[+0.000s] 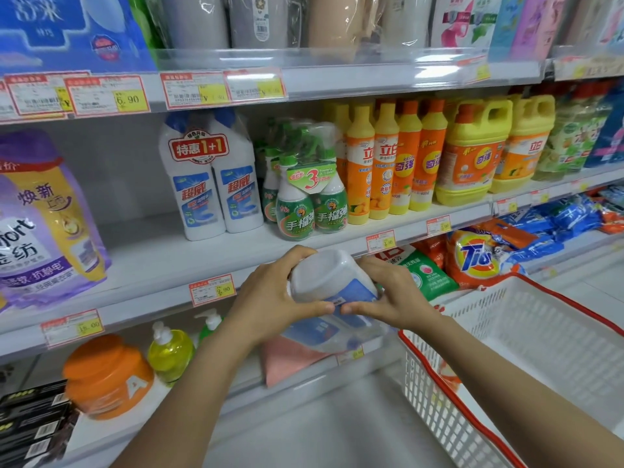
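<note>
A white plastic bottle pack (pixel 329 282) with blue labels is tipped bottom-up in front of the shelves, its base facing me. My left hand (pixel 273 295) grips its left side and my right hand (pixel 395 295) grips its right side, thumbs nearly meeting on the near face. The pack's lower end points down toward the lower shelf and is blurred. A matching pair of white bottles (pixel 209 184) with a red "1+1" tag stands on the middle shelf above my hands.
A white shopping basket (pixel 506 349) with a red rim sits at lower right. Green spray bottles (pixel 310 194) and orange-yellow detergent bottles (pixel 388 163) fill the middle shelf. An orange tub (pixel 108 376), a yellow pump bottle (pixel 169 352) and a pink cloth (pixel 287 363) are on the lower shelf.
</note>
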The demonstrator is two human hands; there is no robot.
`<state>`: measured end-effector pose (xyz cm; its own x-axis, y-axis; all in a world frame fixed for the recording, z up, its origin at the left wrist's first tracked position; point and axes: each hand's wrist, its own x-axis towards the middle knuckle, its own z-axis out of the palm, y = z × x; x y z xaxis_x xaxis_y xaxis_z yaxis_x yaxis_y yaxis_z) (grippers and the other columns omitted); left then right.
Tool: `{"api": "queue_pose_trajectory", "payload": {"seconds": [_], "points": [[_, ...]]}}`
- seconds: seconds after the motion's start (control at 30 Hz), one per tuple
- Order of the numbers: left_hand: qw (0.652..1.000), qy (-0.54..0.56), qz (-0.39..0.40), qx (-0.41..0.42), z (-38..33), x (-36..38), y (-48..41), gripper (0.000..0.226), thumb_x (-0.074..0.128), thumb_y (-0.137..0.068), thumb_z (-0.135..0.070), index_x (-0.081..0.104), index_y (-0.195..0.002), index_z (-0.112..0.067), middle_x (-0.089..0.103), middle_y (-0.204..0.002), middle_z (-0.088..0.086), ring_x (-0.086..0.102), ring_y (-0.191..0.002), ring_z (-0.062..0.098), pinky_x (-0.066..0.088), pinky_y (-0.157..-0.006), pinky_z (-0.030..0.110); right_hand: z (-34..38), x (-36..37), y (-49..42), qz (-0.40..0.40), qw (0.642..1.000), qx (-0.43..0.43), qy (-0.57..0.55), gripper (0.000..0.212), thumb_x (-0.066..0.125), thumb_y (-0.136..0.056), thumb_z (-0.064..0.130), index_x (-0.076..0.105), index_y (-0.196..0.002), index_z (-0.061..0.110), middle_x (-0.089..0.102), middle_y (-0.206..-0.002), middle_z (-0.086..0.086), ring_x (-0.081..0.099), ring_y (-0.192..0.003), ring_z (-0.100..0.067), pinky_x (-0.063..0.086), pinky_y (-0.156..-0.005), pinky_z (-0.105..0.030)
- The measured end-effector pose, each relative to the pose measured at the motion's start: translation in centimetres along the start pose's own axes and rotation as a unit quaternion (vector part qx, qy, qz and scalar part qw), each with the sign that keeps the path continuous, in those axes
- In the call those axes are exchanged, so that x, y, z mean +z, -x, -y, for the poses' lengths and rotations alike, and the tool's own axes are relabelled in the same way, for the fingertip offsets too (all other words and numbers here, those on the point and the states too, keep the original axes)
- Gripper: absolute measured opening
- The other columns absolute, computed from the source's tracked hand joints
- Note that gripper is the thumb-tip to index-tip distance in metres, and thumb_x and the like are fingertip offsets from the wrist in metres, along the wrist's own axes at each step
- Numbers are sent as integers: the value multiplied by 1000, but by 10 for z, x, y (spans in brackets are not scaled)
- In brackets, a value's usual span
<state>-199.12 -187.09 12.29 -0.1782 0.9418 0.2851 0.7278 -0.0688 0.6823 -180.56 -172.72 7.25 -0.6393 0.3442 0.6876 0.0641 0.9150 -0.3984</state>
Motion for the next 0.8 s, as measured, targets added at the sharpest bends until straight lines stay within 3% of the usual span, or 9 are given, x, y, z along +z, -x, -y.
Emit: {"api": "queue_pose_trajectory", "payload": {"seconds": [0.07, 0.17, 0.27, 0.37, 0.43, 0.57, 0.67, 0.77, 0.8], "points": [[999, 28, -16, -4, 5, 3, 0, 66, 78, -51, -67, 54, -108, -46, 66, -97, -21, 63, -92, 8, 55, -78, 44, 3, -1, -5, 11, 1000, 3, 11, 51, 63, -77, 72, 65, -85, 22, 53, -81, 29, 53, -69, 5, 46, -56, -31], [991, 116, -67, -21, 10, 7, 1, 59, 82, -52, -59, 60, -104, -41, 68, -97, -18, 65, -91, 7, 56, -78, 41, 6, -9, -14, 46, 997, 50, -32, 49, 69, -72, 64, 70, -92, 19, 65, -85, 10, 63, -75, -13, 52, -64, -45], [971, 211, -99, -46, 13, 6, 1, 59, 86, -52, -53, 64, -103, -33, 72, -97, -10, 70, -88, 13, 59, -72, 36, -4, -31, -17, 35, 987, 140, -66, 59, 65, -72, 68, 61, -119, 32, 68, -106, 12, 64, -100, -4, 54, -84, -31], [936, 310, -151, -72, 17, -1, 3, 57, 88, -56, -41, 64, -104, -23, 75, -96, -3, 73, -83, 18, 58, -60, 28, -23, -43, -4, -1, 964, 260, -49, 68, 71, -77, 65, 50, -134, 34, 57, -127, 11, 55, -116, -5, 46, -97, -34], [912, 355, -183, -92, 21, -5, 3, 55, 88, -59, -35, 63, -107, -21, 75, -98, 0, 74, -82, 22, 59, -59, 32, -29, -43, 4, -35, 929, 342, -135, 68, 69, -78, 54, 45, -138, 31, 50, -136, 2, 52, -122, -15, 44, -100, -36], [867, 429, -214, -140, 33, -7, 3, 53, 84, -59, -41, 63, -106, -24, 76, -100, 4, 74, -82, 27, 60, -60, 41, -22, -27, 5, -37, 860, 379, -339, 52, 67, -76, 48, 58, -121, 23, 68, -112, -2, 70, -99, -19, 55, -82, -30], [844, 459, -211, -182, 41, -7, 4, 58, 82, -58, -45, 65, -107, -20, 76, -100, 6, 74, -84, 28, 60, -63, 43, -4, -18, -10, -64, 880, 361, -302, 51, 69, -74, 51, 62, -108, 13, 72, -88, 1, 71, -74, -19, 56, -68, -27], [819, 501, -184, -210, 45, -8, 5, 57, 78, -66, -44, 64, -115, -18, 75, -105, 7, 74, -88, 26, 60, -66, 42, 13, -25, -29, -85, 900, 337, -263, 46, 67, -79, 56, 66, -103, 16, 73, -86, -7, 67, -68, -23, 56, -64, -35], [830, 483, -182, -209, 43, -8, 4, 61, 76, -68, -46, 61, -120, -18, 73, -111, 7, 74, -90, 23, 59, -65, 36, 18, -30, -35, -93, 904, 333, -252, 44, 67, -80, 56, 67, -102, 18, 74, -88, -9, 68, -69, -25, 55, -64, -39]]}}
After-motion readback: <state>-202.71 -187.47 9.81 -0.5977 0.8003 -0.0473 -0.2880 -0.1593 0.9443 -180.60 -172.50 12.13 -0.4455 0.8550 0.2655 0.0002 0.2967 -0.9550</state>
